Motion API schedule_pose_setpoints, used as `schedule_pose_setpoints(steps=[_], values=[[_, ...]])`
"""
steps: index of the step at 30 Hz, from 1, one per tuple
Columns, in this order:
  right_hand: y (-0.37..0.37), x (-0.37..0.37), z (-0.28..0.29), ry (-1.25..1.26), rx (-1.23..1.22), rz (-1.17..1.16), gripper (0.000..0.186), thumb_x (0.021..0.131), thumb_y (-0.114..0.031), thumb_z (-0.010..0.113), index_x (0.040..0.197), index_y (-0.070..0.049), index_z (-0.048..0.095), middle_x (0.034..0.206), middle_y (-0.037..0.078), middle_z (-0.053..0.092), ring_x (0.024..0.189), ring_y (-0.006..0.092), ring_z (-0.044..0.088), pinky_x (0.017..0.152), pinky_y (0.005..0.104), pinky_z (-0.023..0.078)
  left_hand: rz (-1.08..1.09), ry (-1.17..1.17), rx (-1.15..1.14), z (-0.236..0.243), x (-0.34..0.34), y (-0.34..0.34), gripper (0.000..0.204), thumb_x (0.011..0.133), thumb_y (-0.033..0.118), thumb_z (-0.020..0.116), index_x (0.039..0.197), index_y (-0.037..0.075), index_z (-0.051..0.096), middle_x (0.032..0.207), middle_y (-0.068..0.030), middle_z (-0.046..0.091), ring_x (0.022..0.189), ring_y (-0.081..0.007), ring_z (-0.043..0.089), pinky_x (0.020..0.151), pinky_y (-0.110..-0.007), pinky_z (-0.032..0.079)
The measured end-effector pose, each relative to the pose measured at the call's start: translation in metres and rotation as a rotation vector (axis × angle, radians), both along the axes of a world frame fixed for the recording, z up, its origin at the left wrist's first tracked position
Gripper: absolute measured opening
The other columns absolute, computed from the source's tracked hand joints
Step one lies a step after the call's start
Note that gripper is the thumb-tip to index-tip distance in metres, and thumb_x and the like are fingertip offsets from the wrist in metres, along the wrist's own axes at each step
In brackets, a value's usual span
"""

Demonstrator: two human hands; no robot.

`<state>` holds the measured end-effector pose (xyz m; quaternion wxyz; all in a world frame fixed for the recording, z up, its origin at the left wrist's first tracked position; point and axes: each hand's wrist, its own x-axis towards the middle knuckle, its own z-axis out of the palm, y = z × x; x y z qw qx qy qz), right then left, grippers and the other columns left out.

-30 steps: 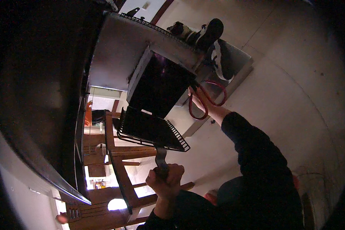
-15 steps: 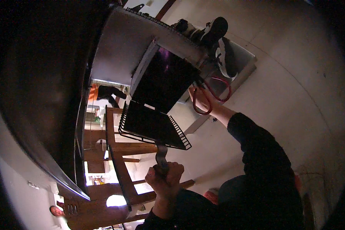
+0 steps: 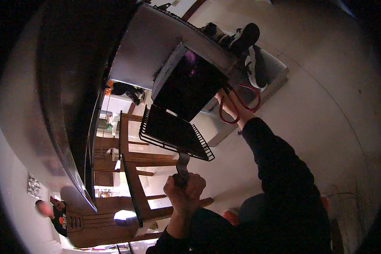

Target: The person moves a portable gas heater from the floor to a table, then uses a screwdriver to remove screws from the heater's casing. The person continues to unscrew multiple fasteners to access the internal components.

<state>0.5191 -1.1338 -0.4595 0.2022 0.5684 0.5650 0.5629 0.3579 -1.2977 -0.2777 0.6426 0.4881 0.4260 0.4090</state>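
Observation:
My left hand [image 3: 185,189] is closed in a fist around the grip of a tool with a grey, curved metal neck [image 3: 183,163]. Its upper end meets the edge of a black rack with wire-slatted sides [image 3: 178,132]. Beyond the rack stands a glossy black panel [image 3: 194,82], framed in grey. At that panel's right edge is my right hand [image 3: 222,96], partly covered by two red loops [image 3: 229,120] that join at a dark piece. Its fingers are hidden, so what they hold does not show.
A large grey metal body [image 3: 142,51] fills the upper left. Dark shoes with white parts [image 3: 255,63] rest on a grey block [image 3: 279,70]. Wooden furniture [image 3: 133,182] stands at lower left, where another person [image 3: 60,218] appears. Pale floor [image 3: 326,110] spreads on the right.
The whole view has shifted, with the rack and panel now slightly farther right. More of the other person shows at lower left. Both hands keep about the same places against the rack and panel.

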Motion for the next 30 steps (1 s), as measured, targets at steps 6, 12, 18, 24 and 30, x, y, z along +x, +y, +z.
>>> schedule_pose_setpoints(steps=[6,12,18,24,30], values=[[0.016,-0.012,-0.003,0.197,0.128,-0.065,0.038,0.084,-0.023,0.039,0.120,-0.009,0.034,0.116,0.008,0.041,0.110,0.0220,0.039,0.087,0.0328,0.037,-0.044,-0.005,0.007,0.002,0.000,0.000,0.051,0.076,0.053,0.034,0.046,0.012,0.032,0.039,0.0032,0.026,0.035,-0.0090,0.024,0.042,-0.023,0.022],[0.020,-0.012,-0.012,-0.116,0.139,-0.231,0.033,0.083,-0.023,0.042,0.113,-0.010,0.038,0.111,0.007,0.043,0.106,0.0208,0.039,0.086,0.0321,0.036,-0.035,0.077,-0.003,0.001,-0.003,0.002,0.057,0.072,0.060,0.034,0.042,0.011,0.029,0.038,0.0010,0.027,0.037,-0.0118,0.023,0.041,-0.026,0.017],[0.046,-0.024,-0.037,0.096,0.230,-0.046,0.026,0.081,-0.020,0.045,0.105,-0.010,0.043,0.100,0.006,0.046,0.097,0.0199,0.043,0.083,0.0293,0.036,0.048,0.101,0.000,-0.001,-0.003,-0.002,0.057,0.073,0.059,0.031,0.042,0.011,0.029,0.038,0.0010,0.027,0.037,-0.0118,0.024,0.041,-0.026,0.017],[0.055,-0.023,-0.043,0.255,0.307,0.109,0.019,0.079,-0.017,0.047,0.097,-0.009,0.047,0.090,0.004,0.049,0.089,0.0190,0.046,0.080,0.0264,0.037,0.015,0.048,0.012,0.001,-0.008,-0.002,0.055,0.073,0.057,0.028,0.043,0.011,0.029,0.038,0.0005,0.028,0.038,-0.0115,0.024,0.042,-0.026,0.019],[0.057,-0.020,-0.059,0.701,0.507,0.365,0.015,0.077,-0.012,0.047,0.091,-0.008,0.047,0.093,0.007,0.047,0.091,0.0198,0.045,0.077,0.0331,0.042,0.025,0.013,-0.052,0.001,-0.012,-0.003,0.055,0.073,0.056,0.031,0.042,0.011,0.028,0.038,0.0006,0.028,0.038,-0.0114,0.025,0.042,-0.026,0.020]])
